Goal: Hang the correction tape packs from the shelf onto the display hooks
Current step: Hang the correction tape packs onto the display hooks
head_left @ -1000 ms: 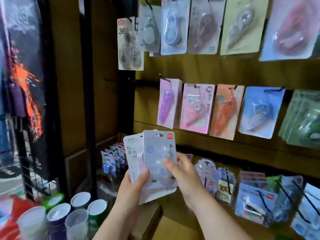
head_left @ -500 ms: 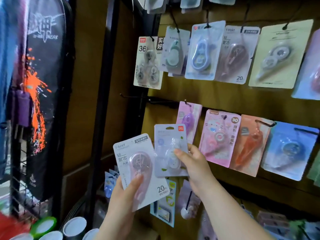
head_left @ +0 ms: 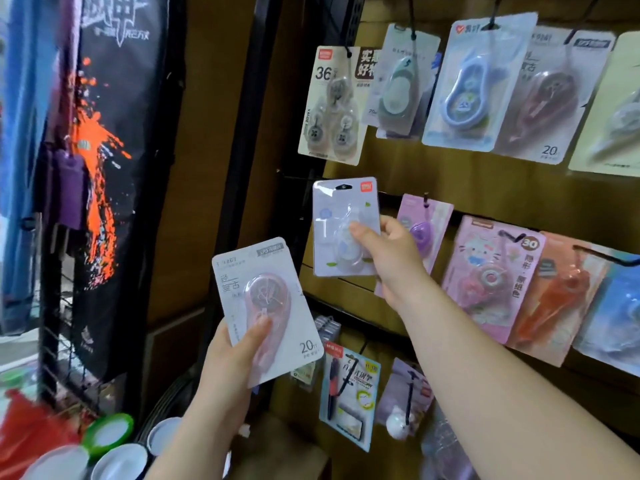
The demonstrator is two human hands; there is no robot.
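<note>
My right hand (head_left: 388,258) pinches a pale lilac correction tape pack (head_left: 341,216) and holds it upright against the brown display board, its hang slot close to a black hook (head_left: 298,174) at the board's left edge. My left hand (head_left: 235,355) grips a white pack with a pink tape dispenser (head_left: 266,306), lower and to the left, tilted slightly. A purple pack (head_left: 424,230) hangs just right of the lilac pack, partly hidden by my right hand.
Rows of hung packs fill the board: a "36" three-pack (head_left: 330,105), a blue pack (head_left: 474,81), a pink cartoon pack (head_left: 488,275), an orange one (head_left: 561,296). A black metal post (head_left: 242,168) stands left. Lidded cups (head_left: 107,434) sit at the lower left.
Both hands rose from the low shelf and parted. The right hand carried the lilac pack up to the board's left hook; the left hand keeps the white pack lower.
</note>
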